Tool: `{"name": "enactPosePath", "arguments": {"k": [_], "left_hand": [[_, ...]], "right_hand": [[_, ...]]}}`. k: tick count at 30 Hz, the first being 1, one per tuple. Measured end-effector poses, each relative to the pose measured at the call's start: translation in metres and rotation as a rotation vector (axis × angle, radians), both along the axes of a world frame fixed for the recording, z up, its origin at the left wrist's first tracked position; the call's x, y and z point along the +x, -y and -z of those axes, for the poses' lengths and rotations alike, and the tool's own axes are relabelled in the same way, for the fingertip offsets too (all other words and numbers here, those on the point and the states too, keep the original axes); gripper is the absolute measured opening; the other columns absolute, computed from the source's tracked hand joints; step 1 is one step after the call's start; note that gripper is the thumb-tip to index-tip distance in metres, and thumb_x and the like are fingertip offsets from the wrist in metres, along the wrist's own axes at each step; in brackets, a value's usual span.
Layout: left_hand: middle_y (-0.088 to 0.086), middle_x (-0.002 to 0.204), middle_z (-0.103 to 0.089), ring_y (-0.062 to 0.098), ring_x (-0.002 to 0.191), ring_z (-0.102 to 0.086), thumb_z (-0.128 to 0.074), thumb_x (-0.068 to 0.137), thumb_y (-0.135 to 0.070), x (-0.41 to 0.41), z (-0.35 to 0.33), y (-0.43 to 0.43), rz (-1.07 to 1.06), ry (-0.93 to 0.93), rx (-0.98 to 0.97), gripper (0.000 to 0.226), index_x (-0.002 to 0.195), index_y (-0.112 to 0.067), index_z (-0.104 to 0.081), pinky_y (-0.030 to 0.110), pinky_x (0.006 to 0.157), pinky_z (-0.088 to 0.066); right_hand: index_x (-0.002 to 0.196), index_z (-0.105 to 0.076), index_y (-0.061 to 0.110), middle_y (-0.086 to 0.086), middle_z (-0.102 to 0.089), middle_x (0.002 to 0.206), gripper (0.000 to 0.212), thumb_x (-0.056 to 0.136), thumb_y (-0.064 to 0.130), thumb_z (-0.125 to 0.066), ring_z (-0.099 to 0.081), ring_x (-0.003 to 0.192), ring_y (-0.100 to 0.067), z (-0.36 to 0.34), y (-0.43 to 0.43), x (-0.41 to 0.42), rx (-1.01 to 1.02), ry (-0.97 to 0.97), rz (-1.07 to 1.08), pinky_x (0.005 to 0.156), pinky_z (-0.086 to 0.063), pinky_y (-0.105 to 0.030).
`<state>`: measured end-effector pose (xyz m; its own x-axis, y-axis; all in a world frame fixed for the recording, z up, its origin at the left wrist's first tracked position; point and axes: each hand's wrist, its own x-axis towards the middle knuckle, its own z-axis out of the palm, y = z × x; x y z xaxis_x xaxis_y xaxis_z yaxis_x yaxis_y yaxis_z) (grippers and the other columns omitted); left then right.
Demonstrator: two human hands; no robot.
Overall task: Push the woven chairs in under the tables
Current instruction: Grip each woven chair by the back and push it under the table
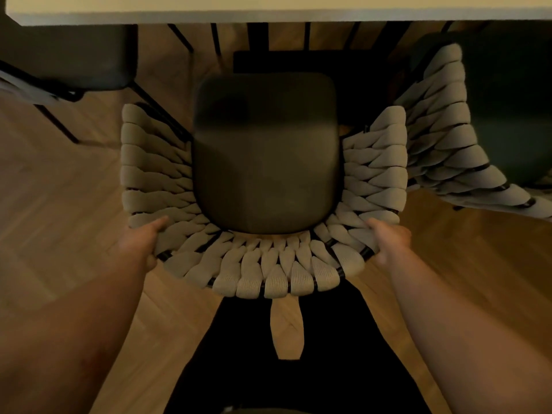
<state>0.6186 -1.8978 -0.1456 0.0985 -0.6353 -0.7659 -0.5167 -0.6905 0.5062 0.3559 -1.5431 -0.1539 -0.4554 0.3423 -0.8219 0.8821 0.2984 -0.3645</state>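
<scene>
A woven chair (263, 264) with a beige rope back and a dark seat cushion stands right below me, its front facing the pale table (268, 10) along the top edge. The seat's front lies just short of the table edge. My left hand (142, 243) grips the left rear curve of the woven back, thumb on top and fingers hidden behind. At the right rear curve my right hand (389, 242) grips it the same way.
A second woven chair (442, 138) stands close at the right, nearly touching this one. A dark-seated chair (74, 58) sits at the left, partly under the table. Black table legs (257, 37) show beneath. The floor (59, 189) is herringbone wood.
</scene>
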Motion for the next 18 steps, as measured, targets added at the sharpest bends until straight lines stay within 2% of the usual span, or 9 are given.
{"name": "enactPosePath", "arguments": {"k": [3, 5, 8, 11, 13, 15, 18], "left_hand": [[0.006, 0.111, -0.068, 0.024, 0.09, -0.068, -0.075, 0.089, -0.02, -0.001, 0.004, -0.007, -0.056, 0.049, -0.08, 0.046, 0.132, -0.016, -0.059, 0.044, 0.081, -0.058], [0.007, 0.109, -0.068, 0.026, 0.092, -0.068, -0.073, 0.091, -0.018, -0.003, 0.004, -0.011, -0.106, 0.026, -0.098, 0.042, 0.13, -0.011, -0.059, 0.045, 0.083, -0.058], [0.007, 0.102, -0.065, 0.026, 0.089, -0.066, -0.07, 0.093, -0.014, -0.011, -0.002, -0.021, -0.155, -0.024, -0.107, 0.033, 0.125, -0.01, -0.06, 0.042, 0.084, -0.054], [0.007, 0.104, -0.067, 0.024, 0.085, -0.067, -0.072, 0.092, -0.016, -0.013, -0.004, -0.025, -0.177, -0.051, -0.126, 0.038, 0.127, -0.009, -0.061, 0.041, 0.08, -0.055], [0.007, 0.106, -0.07, 0.026, 0.089, -0.07, -0.072, 0.091, -0.018, -0.013, -0.006, -0.024, -0.178, -0.078, -0.154, 0.037, 0.126, -0.011, -0.064, 0.04, 0.076, -0.057], [0.006, 0.105, -0.072, 0.025, 0.09, -0.072, -0.072, 0.091, -0.02, -0.015, -0.009, -0.023, -0.163, -0.11, -0.159, 0.033, 0.123, -0.013, -0.065, 0.038, 0.072, -0.058], [0.005, 0.099, -0.071, 0.02, 0.083, -0.07, -0.073, 0.091, -0.015, -0.024, -0.015, -0.021, -0.16, -0.137, -0.194, 0.03, 0.12, -0.011, -0.065, 0.033, 0.069, -0.055]], "right_hand": [[0.115, -0.059, 0.005, -0.015, -0.065, 0.113, 0.046, 0.08, 0.023, -0.083, -0.065, 0.101, -0.033, -0.003, 0.002, 0.005, 0.06, -0.01, -0.033, 0.092, -0.057, -0.051], [0.097, -0.059, 0.007, -0.016, -0.065, 0.106, 0.026, 0.084, 0.018, -0.079, -0.065, 0.096, -0.034, -0.006, 0.002, 0.007, 0.068, -0.028, -0.057, 0.091, -0.057, -0.053], [0.082, -0.059, 0.008, -0.019, -0.067, 0.098, 0.016, 0.086, 0.01, -0.075, -0.064, 0.086, -0.033, -0.008, 0.002, 0.005, 0.064, -0.084, -0.079, 0.088, -0.055, -0.056], [0.084, -0.059, 0.007, -0.017, -0.06, 0.084, 0.014, 0.087, 0.005, -0.072, -0.058, 0.079, -0.031, -0.014, 0.0, -0.004, 0.057, -0.108, -0.089, 0.087, -0.055, -0.057], [0.087, -0.061, 0.003, -0.022, -0.064, 0.088, 0.012, 0.085, 0.005, -0.073, -0.062, 0.078, -0.032, -0.015, -0.003, -0.008, 0.044, -0.134, -0.08, 0.078, -0.056, -0.048], [0.088, -0.064, 0.003, -0.02, -0.066, 0.088, 0.01, 0.083, 0.004, -0.073, -0.064, 0.077, -0.031, -0.017, -0.005, -0.011, 0.027, -0.17, -0.077, 0.071, -0.053, -0.042], [0.082, -0.067, 0.008, -0.017, -0.069, 0.088, 0.008, 0.083, 0.004, -0.073, -0.069, 0.086, -0.037, -0.014, -0.005, -0.017, 0.011, -0.203, -0.086, 0.077, -0.058, -0.051]]}}
